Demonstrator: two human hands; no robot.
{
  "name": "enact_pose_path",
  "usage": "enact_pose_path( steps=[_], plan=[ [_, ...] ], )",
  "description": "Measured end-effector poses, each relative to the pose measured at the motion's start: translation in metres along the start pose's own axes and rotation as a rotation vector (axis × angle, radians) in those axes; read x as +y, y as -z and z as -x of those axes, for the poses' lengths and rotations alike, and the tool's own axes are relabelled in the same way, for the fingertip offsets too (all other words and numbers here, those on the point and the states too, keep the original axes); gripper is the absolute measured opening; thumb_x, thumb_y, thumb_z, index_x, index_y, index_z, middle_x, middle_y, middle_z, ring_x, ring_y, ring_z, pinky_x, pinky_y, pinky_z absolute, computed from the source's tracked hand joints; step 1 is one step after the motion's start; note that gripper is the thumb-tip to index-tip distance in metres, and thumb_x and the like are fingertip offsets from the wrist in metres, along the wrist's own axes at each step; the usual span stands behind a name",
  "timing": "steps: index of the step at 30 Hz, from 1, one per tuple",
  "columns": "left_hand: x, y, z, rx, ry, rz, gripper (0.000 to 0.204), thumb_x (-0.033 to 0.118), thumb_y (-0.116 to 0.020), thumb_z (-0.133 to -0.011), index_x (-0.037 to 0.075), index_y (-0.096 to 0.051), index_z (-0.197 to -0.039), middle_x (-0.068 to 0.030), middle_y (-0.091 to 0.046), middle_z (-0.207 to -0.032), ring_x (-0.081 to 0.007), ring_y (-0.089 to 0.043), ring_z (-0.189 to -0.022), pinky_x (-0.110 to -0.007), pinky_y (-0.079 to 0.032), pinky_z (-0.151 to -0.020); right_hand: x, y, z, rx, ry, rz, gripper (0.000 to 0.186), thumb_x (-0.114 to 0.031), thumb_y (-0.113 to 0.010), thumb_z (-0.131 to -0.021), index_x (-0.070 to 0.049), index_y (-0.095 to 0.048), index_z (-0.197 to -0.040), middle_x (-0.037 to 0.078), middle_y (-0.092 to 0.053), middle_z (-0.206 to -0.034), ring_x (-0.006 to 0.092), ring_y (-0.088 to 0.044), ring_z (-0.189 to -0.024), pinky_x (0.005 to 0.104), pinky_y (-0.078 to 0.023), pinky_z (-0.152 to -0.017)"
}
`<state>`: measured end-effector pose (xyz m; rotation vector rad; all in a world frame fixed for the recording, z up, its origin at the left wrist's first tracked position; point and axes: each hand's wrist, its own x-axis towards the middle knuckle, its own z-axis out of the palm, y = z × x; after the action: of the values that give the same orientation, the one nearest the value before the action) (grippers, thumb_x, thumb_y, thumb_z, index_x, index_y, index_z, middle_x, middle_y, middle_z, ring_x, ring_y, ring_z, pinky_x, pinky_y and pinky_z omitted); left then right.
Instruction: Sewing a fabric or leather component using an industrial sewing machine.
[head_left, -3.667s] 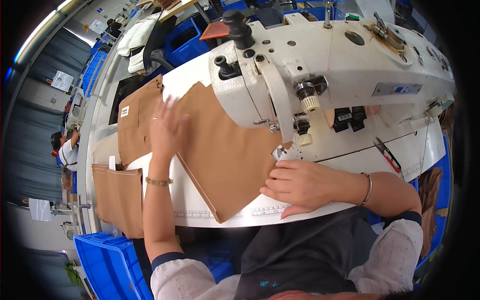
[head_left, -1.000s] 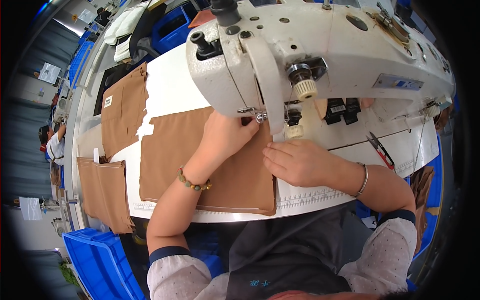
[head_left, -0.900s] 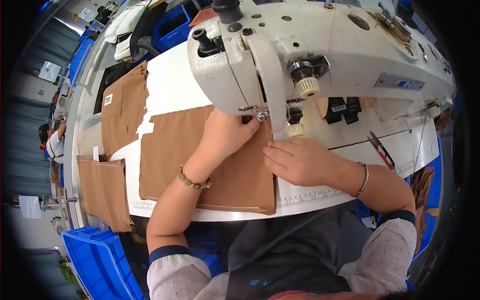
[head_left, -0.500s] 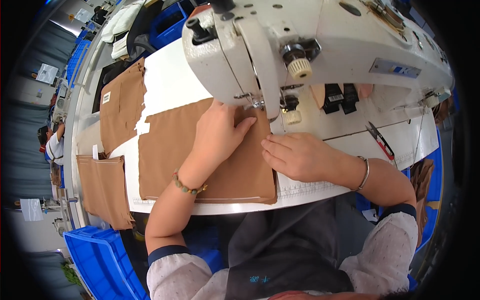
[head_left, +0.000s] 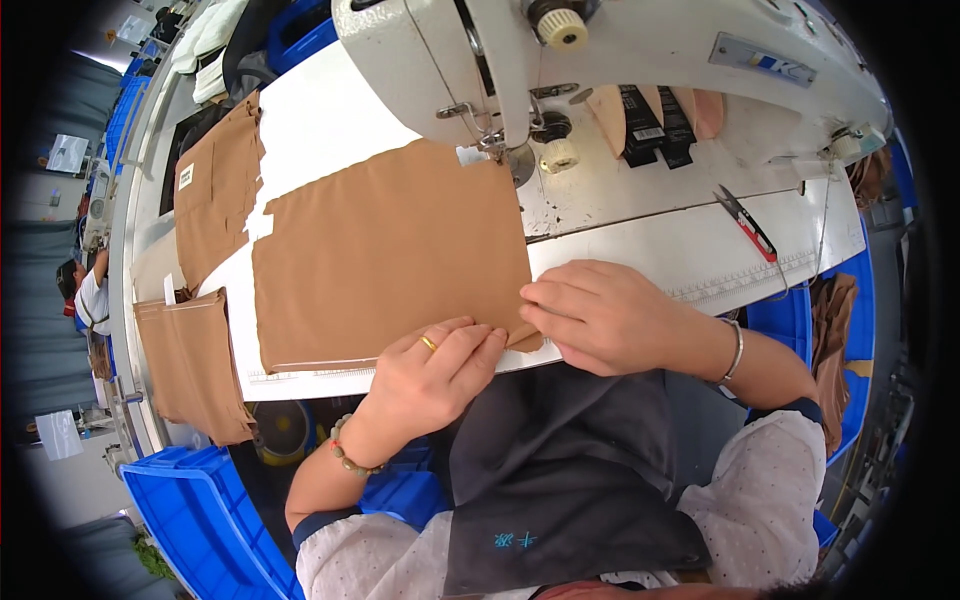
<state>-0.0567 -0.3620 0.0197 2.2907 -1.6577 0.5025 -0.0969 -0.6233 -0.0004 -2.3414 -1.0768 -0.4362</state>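
Observation:
A brown fabric panel lies on the white sewing table, its top right corner under the foot of the white sewing machine. My left hand, with a ring and a beaded bracelet, grips the near edge of the panel close to its lower right corner, fingers bent together on the cloth. My right hand is just to its right, fingertips closed on the panel's right edge near that same corner, which looks slightly folded. Black-and-red thread snips lie to the right of the machine's needle area.
Brown cut pieces and a folded brown stack lie at the left. Black cards sit under the machine arm. Blue bins stand beside the table at left and right. A co-worker sits at another station.
My left hand has moved from beside the presser foot down to the panel's near edge, next to my right hand. The view has shifted, so table and machine appear higher in the picture.

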Motion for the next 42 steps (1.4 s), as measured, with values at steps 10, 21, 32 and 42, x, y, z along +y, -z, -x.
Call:
enact_pose_path(
  steps=[10,21,32,42],
  plan=[
    [0.017,-0.006,-0.026,0.154,0.203,0.018,0.023,0.01,-0.081,-0.071,0.008,-0.073,-0.092,-0.0009,-0.071,-0.093,-0.0219,-0.071,-0.088,-0.04,-0.056,-0.089,-0.014,-0.024,-0.001,0.352,0.052,0.077,0.021,-0.013,-0.072,-0.073,-0.005,-0.068,-0.093,0.003,-0.066,-0.094,0.018,-0.064,-0.079,0.0296,-0.052,-0.061],
    [0.014,-0.005,-0.009,0.171,-0.061,-0.088,0.008,0.015,-0.076,-0.081,0.009,-0.076,-0.087,-0.0031,-0.074,-0.093,-0.0178,-0.07,-0.092,-0.041,-0.054,-0.099,-0.017,-0.013,0.012,0.205,0.216,0.336,0.021,-0.01,-0.071,-0.076,-0.001,-0.071,-0.094,0.01,-0.071,-0.1,0.0158,-0.065,-0.076,0.0258,-0.049,-0.056],
    [-0.002,-0.006,-0.027,-0.12,0.266,0.366,0.035,0.018,-0.079,-0.081,0.004,-0.07,-0.112,-0.0082,-0.069,-0.113,-0.0279,-0.067,-0.108,-0.044,-0.054,-0.096,-0.014,-0.007,0.013,0.042,0.256,0.289,0.022,-0.013,-0.069,-0.07,-0.001,-0.068,-0.088,0.007,-0.067,-0.09,0.0115,-0.057,-0.068,0.0233,-0.041,-0.052],
    [-0.029,-0.023,-0.033,-0.197,0.32,0.197,0.053,0.029,-0.079,-0.085,0.01,-0.065,-0.132,-0.0098,-0.058,-0.14,-0.0353,-0.051,-0.135,-0.06,-0.032,-0.114,0.004,-0.013,0.002,0.131,0.264,0.312,0.009,-0.017,-0.064,-0.069,-0.009,-0.06,-0.07,-0.001,-0.051,-0.069,0.0133,-0.053,-0.064,0.026,-0.042,-0.051]
  ],
)
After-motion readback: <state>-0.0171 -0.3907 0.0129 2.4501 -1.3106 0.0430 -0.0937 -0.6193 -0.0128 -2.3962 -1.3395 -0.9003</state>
